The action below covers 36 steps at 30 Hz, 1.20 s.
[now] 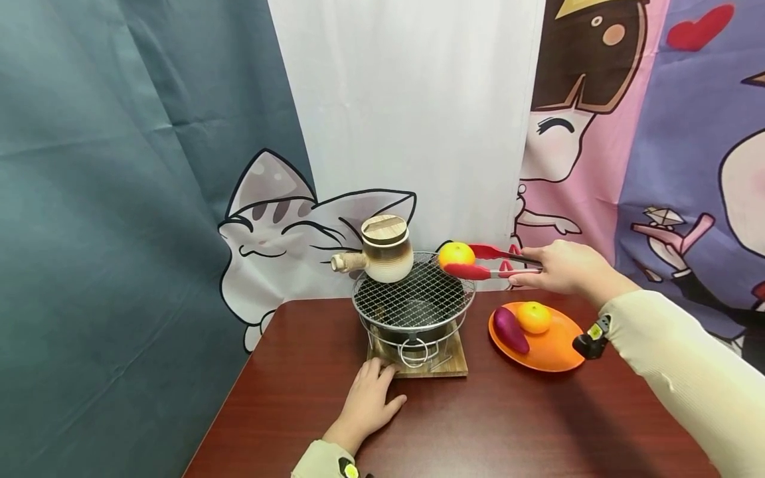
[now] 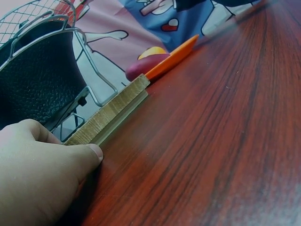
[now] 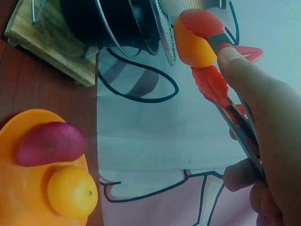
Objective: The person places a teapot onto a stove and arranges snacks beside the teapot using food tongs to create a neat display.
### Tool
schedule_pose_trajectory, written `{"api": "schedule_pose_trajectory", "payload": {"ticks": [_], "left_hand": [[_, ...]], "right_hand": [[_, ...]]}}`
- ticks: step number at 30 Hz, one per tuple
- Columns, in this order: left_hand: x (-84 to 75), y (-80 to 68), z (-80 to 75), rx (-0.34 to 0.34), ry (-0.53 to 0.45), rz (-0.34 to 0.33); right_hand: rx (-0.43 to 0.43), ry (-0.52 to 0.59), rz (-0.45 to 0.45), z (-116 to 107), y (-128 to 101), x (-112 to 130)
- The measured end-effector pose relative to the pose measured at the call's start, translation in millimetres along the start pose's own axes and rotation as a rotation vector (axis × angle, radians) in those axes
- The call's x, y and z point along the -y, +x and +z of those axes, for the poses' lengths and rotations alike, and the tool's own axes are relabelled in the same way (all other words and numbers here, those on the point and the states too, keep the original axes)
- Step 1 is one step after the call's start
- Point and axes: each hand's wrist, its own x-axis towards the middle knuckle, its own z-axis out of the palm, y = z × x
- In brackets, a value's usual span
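My right hand [image 1: 558, 265] grips red-tipped tongs [image 1: 469, 271] by their metal arms. Between the tong heads sits a mandarin orange [image 1: 457, 255], held above the right rim of the wire grill rack [image 1: 412, 292]. In the right wrist view, the thumb and curled fingers are around the tongs, and the heads press the mandarin [image 3: 195, 42] from two sides. My left hand [image 1: 367, 401] lies low on the table, its fingers at the front left corner of the wooden board [image 1: 457, 362]. The board [image 2: 113, 108] carries the dark round stove [image 2: 42, 75].
A lidded clay teapot [image 1: 388, 255] with a side handle stands on the rack's left back part. Right of the stove, an orange plate [image 1: 556, 342] holds a purple eggplant-like piece [image 1: 510, 330] and another mandarin [image 1: 534, 317]. A printed curtain hangs behind the table.
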Motion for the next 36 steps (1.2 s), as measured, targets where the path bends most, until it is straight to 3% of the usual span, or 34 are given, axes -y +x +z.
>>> {"api": "schedule_pose_trajectory", "payload": {"ticks": [17, 36], "left_hand": [[-1.2, -0.1, -2.0, -0.004, -0.001, 0.002], [-0.8, 0.9, -1.4, 0.003, -0.004, -0.001]], "right_hand": [[-0.005, -0.033, -0.02, 2, 18, 22], [-0.009, -0.057, -0.043, 7, 22, 32]]}}
